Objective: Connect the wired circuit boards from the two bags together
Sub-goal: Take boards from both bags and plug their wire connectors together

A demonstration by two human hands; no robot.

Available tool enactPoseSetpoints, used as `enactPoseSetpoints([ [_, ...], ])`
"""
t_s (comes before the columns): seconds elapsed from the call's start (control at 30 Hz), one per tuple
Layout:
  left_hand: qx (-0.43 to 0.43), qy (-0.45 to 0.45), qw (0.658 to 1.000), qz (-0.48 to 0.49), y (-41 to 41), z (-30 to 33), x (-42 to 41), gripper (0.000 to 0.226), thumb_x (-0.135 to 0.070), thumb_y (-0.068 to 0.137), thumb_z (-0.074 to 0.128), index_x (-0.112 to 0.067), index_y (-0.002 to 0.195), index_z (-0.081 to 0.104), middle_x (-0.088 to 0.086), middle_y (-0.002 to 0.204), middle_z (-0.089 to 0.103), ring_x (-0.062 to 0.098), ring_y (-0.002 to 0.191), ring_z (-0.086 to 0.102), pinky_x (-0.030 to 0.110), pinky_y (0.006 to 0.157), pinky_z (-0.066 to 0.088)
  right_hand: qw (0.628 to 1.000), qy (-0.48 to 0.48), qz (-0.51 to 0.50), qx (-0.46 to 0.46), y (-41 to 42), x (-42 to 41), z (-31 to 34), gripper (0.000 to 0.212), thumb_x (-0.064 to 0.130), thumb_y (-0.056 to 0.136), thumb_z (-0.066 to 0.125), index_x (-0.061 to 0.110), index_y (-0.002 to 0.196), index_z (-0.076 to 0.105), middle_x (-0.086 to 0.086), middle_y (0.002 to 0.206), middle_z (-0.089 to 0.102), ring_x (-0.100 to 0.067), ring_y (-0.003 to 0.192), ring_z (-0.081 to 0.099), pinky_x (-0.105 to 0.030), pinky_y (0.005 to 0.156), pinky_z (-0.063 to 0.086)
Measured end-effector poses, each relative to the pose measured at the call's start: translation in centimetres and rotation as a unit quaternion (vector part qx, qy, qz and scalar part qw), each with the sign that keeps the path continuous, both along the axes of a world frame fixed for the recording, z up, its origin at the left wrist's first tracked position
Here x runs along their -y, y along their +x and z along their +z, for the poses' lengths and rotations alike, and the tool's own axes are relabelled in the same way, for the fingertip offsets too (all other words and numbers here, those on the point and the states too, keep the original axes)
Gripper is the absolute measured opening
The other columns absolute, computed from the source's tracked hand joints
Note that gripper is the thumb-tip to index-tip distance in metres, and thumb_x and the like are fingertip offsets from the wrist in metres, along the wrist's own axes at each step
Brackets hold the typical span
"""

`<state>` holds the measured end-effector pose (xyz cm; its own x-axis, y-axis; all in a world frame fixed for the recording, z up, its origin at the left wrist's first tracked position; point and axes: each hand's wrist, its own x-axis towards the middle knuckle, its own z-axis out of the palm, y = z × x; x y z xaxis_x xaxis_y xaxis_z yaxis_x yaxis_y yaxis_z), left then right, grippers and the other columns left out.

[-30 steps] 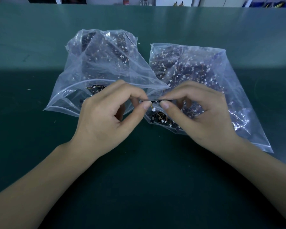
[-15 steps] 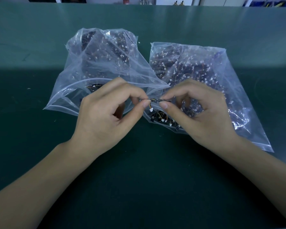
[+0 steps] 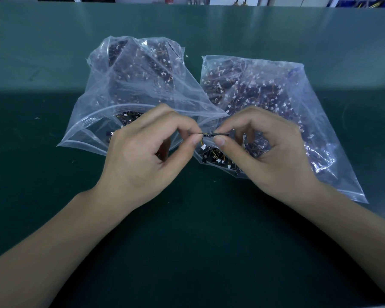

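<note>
Two clear plastic bags lie side by side on the green table, the left bag (image 3: 129, 85) and the right bag (image 3: 276, 101), each full of small dark circuit boards with orange wires and white connectors. My left hand (image 3: 147, 152) pinches one small dark board between thumb and forefinger. My right hand (image 3: 271, 152) pinches another thin dark board (image 3: 220, 134) edge-on. The two boards meet end to end between my fingertips, in front of the bags' open mouths. A white connector (image 3: 203, 147) on an orange wire dangles just below the meeting point.
The green table mat (image 3: 198, 230) stretches wide in front of the bags and to both sides. Several loose boards (image 3: 218, 158) spill at the right bag's mouth. Shelving and odd items stand beyond the table's far edge (image 3: 191, 3).
Both hands have stayed almost still, pinching the boards together. The dangling white connector has shifted slightly under my fingertips.
</note>
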<state>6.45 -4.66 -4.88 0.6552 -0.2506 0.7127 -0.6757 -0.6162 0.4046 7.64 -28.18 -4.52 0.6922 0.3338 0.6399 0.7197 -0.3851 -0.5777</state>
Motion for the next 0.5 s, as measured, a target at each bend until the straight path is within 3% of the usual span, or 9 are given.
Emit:
enactPoseSetpoints([
  [0.5, -0.003, 0.01, 1.0, -0.005, -0.03, -0.02, -0.02, 0.008, -0.019, 0.104, 0.071, -0.015, 0.098, 0.076, -0.012, 0.093, 0.062, 0.014, 0.066, 0.054, 0.034, 0.058, 0.044, 1.0, -0.011, 0.007, -0.005, 0.17, 0.12, -0.05, 0.005, 0.011, 0.098, 0.077, 0.007, 0.099, 0.076, 0.013, 0.093, 0.069, -0.015, 0.075, 0.061, -0.016, 0.074, 0.043],
])
